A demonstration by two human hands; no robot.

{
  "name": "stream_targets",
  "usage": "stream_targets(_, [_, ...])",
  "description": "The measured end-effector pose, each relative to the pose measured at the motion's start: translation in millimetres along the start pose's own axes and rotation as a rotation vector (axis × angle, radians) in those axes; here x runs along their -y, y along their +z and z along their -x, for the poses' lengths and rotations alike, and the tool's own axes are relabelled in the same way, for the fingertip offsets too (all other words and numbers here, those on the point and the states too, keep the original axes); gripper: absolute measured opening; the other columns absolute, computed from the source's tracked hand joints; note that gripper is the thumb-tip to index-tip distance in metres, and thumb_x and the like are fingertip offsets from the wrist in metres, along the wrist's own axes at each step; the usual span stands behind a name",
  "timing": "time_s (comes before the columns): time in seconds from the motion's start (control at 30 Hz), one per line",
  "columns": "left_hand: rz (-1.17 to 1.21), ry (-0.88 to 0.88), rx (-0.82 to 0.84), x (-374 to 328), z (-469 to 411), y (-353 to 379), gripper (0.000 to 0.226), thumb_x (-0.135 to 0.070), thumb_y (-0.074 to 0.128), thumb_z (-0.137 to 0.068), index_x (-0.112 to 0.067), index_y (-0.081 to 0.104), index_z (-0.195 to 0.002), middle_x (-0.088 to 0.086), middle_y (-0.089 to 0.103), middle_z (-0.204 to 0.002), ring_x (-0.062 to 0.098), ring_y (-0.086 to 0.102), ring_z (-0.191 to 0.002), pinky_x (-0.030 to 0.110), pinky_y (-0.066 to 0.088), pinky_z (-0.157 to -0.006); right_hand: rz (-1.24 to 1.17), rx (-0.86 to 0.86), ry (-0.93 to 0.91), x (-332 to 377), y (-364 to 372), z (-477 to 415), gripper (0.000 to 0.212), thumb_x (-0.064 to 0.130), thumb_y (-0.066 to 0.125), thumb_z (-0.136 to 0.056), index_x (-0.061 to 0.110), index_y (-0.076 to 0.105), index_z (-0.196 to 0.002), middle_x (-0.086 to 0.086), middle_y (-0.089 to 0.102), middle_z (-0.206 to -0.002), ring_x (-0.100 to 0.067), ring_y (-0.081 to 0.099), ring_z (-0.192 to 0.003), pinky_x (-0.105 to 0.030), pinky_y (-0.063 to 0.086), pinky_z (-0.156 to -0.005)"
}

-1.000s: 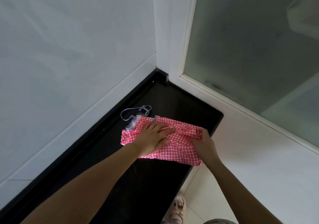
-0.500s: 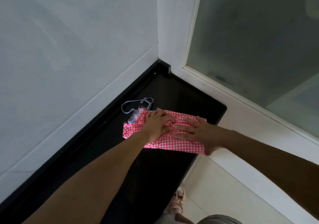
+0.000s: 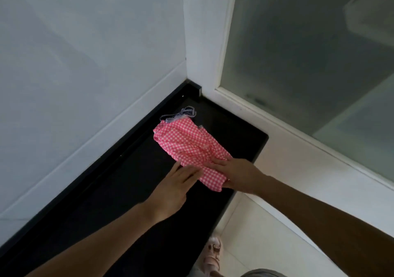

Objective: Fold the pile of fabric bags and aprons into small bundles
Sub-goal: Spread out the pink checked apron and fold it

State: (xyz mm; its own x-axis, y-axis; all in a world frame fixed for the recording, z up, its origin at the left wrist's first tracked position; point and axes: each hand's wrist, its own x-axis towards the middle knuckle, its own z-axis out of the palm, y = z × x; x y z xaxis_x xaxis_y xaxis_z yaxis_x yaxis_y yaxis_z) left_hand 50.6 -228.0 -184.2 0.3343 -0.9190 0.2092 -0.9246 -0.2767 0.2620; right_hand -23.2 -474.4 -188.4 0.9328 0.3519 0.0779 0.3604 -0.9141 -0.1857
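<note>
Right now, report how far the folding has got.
Done: the pink checked fabric lies on the black counter, gathered into a narrow strip. In hand: left hand and right hand are at its near end. Left: folding it into a small bundle; the striped strap behind lies loose.

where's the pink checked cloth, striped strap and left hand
pink checked cloth (image 3: 187,146), head view, middle of the folded fabric
striped strap (image 3: 188,111), head view, loop past the cloth
left hand (image 3: 177,184), head view, back of the hand
</note>
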Motion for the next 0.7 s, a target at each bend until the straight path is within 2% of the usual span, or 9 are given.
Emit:
stream_targets(0.07, [0.045, -0.033, 0.009, 2, 18, 5, 0.093, -0.011, 0.083, -0.063, -0.011, 0.036, -0.144, 0.006, 0.044, -0.144, 0.014, 0.032, -0.136, 0.029, -0.002, -0.12, 0.015, -0.118, 0.064, 24, 6, -8, 0.068, 0.054, 0.064, -0.074, 0.027, 0.043, -0.134, -0.003, 0.071, -0.109, -0.023, 0.071, -0.08, -0.029, 0.056, -0.054])
stream_targets(0.13, [0.159, -0.066, -0.04, 4, 18, 11, 0.078, -0.019, 0.081, -0.072, -0.01, 0.043, -0.139, 0.005, 0.048, -0.14, 0.013, 0.035, -0.135, 0.028, 0.009, -0.12, -0.019, -0.209, 0.102, 52, 10, -15, 0.049, 0.054, 0.046, -0.082, 0.026, 0.06, -0.119, 0.001, 0.073, -0.087, -0.018, 0.068, -0.067, -0.024, 0.052, -0.056])
stream_targets(0.23, [0.315, -0.116, -0.072, 4, 19, 10, 0.039, -0.022, 0.068, -0.082, -0.009, 0.063, -0.119, 0.003, 0.063, -0.12, 0.009, 0.049, -0.118, 0.025, 0.038, -0.103, -0.066, -0.178, 0.051, 90, 17, -23, 0.037, 0.051, 0.048, -0.086, 0.02, 0.07, -0.087, 0.003, 0.069, -0.079, -0.021, 0.065, -0.077, -0.039, 0.051, -0.08])
stream_targets(0.3, [0.503, -0.258, -0.058, 0, 25, 6, 0.03, -0.013, 0.065, -0.086, -0.012, 0.066, -0.115, -0.002, 0.065, -0.116, 0.001, 0.055, -0.109, 0.015, 0.043, -0.094, -0.109, -0.024, 0.081, 98, 12, -25, 0.049, 0.06, 0.05, -0.081, 0.022, 0.068, -0.104, 0.001, 0.069, -0.106, -0.024, 0.059, -0.109, -0.056, 0.039, -0.098])
stream_targets(0.33, [0.601, -0.341, -0.06, -1, 28, 5, 0.028, -0.009, 0.065, -0.088, -0.014, 0.066, -0.116, -0.005, 0.065, -0.115, -0.002, 0.057, -0.108, 0.011, 0.043, -0.093, -0.173, 0.124, 0.099, 94, 6, -25, 0.066, 0.068, 0.048, -0.077, 0.024, 0.059, -0.124, 0.0, 0.058, -0.13, -0.025, 0.043, -0.13, -0.058, 0.025, -0.11])
stream_targets(0.4, [0.815, -0.512, -0.064, -2, 28, -1, 0.026, -0.008, 0.066, -0.088, -0.02, 0.067, -0.112, -0.013, 0.069, -0.11, -0.002, 0.062, -0.104, 0.012, 0.045, -0.09, -0.306, 0.369, 0.096, 79, -13, -23, 0.088, 0.072, 0.055, -0.072, 0.026, 0.034, -0.144, 0.003, 0.031, -0.152, -0.018, 0.018, -0.142, -0.041, 0.008, -0.119])
stream_targets(0.5, [1.144, -0.734, -0.041, 1, 20, -15, 0.022, -0.008, 0.068, -0.086, -0.017, 0.069, -0.106, -0.012, 0.072, -0.104, 0.003, 0.066, -0.099, 0.012, 0.048, -0.082, -0.573, 0.507, 0.182, 55, -34, -22, 0.1, 0.044, 0.082, -0.067, 0.033, 0.023, -0.147, 0.011, 0.027, -0.152, -0.005, 0.024, -0.134, -0.024, 0.02, -0.112])
stream_targets(0.57, [1.208, -0.819, 0.041, 8, 15, -22, 0.022, -0.012, 0.066, -0.088, -0.019, 0.068, -0.108, -0.011, 0.071, -0.106, 0.0, 0.064, -0.101, 0.009, 0.046, -0.08, -0.738, 0.54, 0.262, 45, -37, -23, 0.096, 0.031, 0.083, -0.069, 0.033, 0.026, -0.145, 0.013, 0.033, -0.147, 0.0, 0.03, -0.126, -0.022, 0.025, -0.109])
stream_targets(0.7, [1.233, -0.9, 0.103, 17, 11, -27, 0.018, -0.022, 0.059, -0.092, -0.025, 0.066, -0.109, -0.01, 0.07, -0.111, 0.001, 0.063, -0.104, 0.014, 0.042, -0.089, -0.907, 0.297, 0.458, 42, -16, -29, 0.038, 0.038, 0.063, -0.087, 0.022, 0.057, -0.121, 0.007, 0.061, -0.118, -0.007, 0.058, -0.105, -0.033, 0.045, -0.102])
